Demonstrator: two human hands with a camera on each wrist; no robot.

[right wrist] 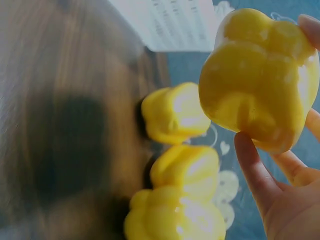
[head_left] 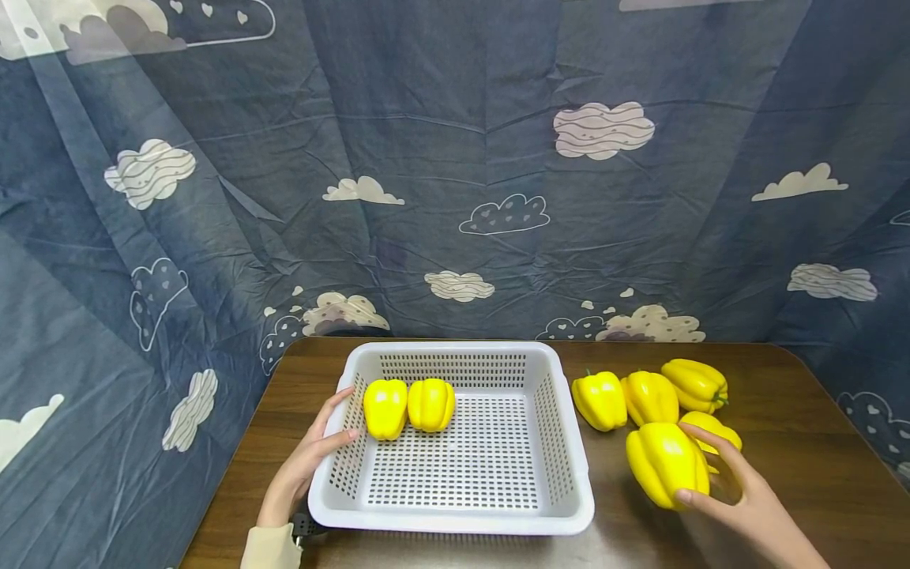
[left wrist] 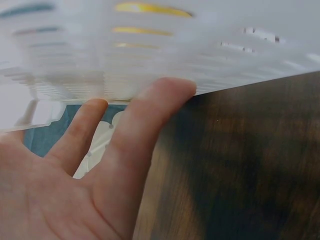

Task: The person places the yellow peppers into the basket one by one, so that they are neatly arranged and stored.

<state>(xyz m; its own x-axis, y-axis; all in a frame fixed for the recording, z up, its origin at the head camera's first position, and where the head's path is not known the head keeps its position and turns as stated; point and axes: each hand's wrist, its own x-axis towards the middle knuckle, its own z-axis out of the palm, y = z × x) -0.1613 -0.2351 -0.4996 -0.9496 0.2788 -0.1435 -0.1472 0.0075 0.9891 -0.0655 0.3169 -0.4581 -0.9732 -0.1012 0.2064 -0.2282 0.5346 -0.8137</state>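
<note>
Your right hand (head_left: 750, 504) grips a glossy yellow bell pepper (head_left: 663, 466) above the brown wood-grain worktop (head_left: 817, 466), right of the white perforated plastic basket (head_left: 455, 521), whose left rim your left hand (head_left: 302, 464) touches, fingers extended.

A yellow pepper (head_left: 716, 427) sits partly hidden from my remote feed behind the held pepper (head_left: 663, 465) and right hand (head_left: 735, 498). My left wrist view crops the left hand (left wrist: 95, 185); my right wrist view cuts off the white basket (right wrist: 175, 25) and blurs the wooden tabletop (right wrist: 55, 150).
</note>
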